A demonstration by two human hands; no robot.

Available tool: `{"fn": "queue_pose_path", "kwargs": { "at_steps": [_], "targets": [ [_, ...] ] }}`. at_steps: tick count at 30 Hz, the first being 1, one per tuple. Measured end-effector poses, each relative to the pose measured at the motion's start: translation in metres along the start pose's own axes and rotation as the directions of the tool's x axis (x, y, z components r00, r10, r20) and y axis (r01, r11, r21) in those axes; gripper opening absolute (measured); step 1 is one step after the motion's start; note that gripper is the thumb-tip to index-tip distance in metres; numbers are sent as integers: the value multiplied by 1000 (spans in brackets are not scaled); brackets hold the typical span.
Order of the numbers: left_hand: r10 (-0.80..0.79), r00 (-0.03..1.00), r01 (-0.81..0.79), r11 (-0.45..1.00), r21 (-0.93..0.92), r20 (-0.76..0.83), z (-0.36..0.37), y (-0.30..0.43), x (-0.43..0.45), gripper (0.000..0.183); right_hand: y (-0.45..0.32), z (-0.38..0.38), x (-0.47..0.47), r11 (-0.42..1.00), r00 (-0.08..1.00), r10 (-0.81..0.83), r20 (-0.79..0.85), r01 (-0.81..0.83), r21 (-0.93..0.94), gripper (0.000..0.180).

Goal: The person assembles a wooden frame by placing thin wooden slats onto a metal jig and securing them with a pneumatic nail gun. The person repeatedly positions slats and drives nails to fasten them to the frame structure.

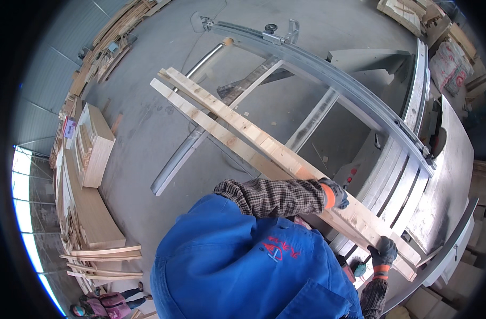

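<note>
Two long, pale wooden boards lie side by side at a slant across a sliding table saw: the upper board (259, 137) and the lower board (227, 137). My left hand (338, 196), in a grey glove with an orange cuff, is closed over the upper board. Nearer the boards' right end, my right hand (383, 252), gloved alike, grips their near edge, thumb against the side. Beneath the boards are the saw's metal table (386, 187) and outrigger frame (312, 115). Much of each hand's fingers is hidden.
A fence rail (330, 75) with a clamp (272, 36) crosses the far side. Red buttons (351, 175) show by the saw. Stacked timber (95, 219) lines the left wall, where a person (111, 304) is at lower left. White sacks (450, 65) lie at upper right.
</note>
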State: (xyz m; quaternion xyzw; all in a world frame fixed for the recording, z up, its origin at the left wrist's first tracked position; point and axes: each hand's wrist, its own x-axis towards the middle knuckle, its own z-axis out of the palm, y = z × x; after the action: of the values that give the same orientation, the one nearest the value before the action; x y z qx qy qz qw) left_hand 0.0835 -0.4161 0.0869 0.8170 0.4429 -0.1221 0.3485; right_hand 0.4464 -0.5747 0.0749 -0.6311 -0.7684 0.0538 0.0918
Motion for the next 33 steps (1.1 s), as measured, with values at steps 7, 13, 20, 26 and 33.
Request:
{"fn": "queue_pose_path", "kwargs": {
  "at_steps": [7, 13, 20, 26, 33],
  "targets": [
    [-73, 997, 73, 997, -30, -8, -5, -5, -28, 36, -7, 10, 16, 996, 999, -42, -28, 44, 76, 67],
    [-112, 989, 116, 992, 42, -94, 17, -25, -38, 36, -34, 18, 33, 988, 994, -77, 73, 66, 137, 62],
    [81, 959, -32, 984, 177, -273, 29, -41, -38, 39, -27, 11, 71, 989, 972, -60, 227, 26, 149, 35],
    [88, 858, -271, 914, -301, -506, 33, -102, 5, 32, -35, 36, 134, 967, 942, -172, 287, 107, 230, 48],
    [-95, 992, 66, 946, 318, 78, -56, -172, -9, 80, -39, 67, 158, 955, 761, -213, 612, 295, -36, 77]
  ]
}}
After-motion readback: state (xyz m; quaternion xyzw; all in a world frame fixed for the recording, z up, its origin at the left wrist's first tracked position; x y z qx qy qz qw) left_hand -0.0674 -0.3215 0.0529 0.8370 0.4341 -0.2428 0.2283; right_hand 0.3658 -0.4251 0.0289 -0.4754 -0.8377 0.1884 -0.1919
